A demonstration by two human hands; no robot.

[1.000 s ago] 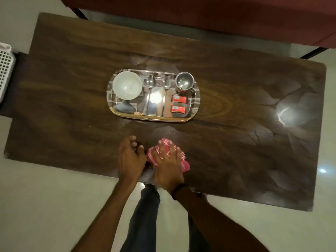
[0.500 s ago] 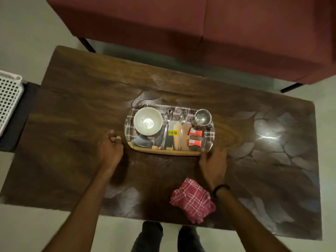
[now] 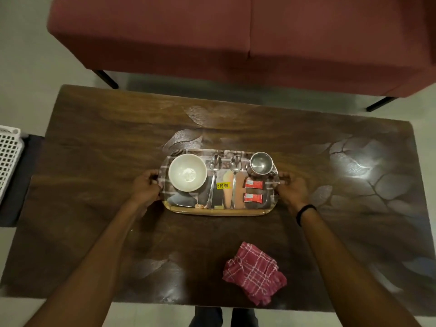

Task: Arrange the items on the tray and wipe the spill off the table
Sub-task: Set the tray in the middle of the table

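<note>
A patterned tray [image 3: 219, 210] sits mid-table. It carries a white bowl [image 3: 187, 172] at the left, two steel spoons [image 3: 213, 179] in the middle, a steel cup [image 3: 260, 163] at the back right and two red sachets [image 3: 253, 191] below the cup. My left hand [image 3: 146, 188] grips the tray's left end and my right hand [image 3: 292, 191] grips its right end. A red checked cloth [image 3: 255, 273] lies crumpled near the table's front edge, apart from both hands.
The dark wooden table [image 3: 94, 161] has a glossy leaf pattern. A maroon sofa [image 3: 236, 38] stands close behind it. A white plastic basket [image 3: 9, 156] sits on a dark stool at the left. My legs show below the front edge.
My right hand let go of the red cloth, which now lies on the table. Both hands moved forward and closed on the tray's two ends. The camera view shifted further over the table.
</note>
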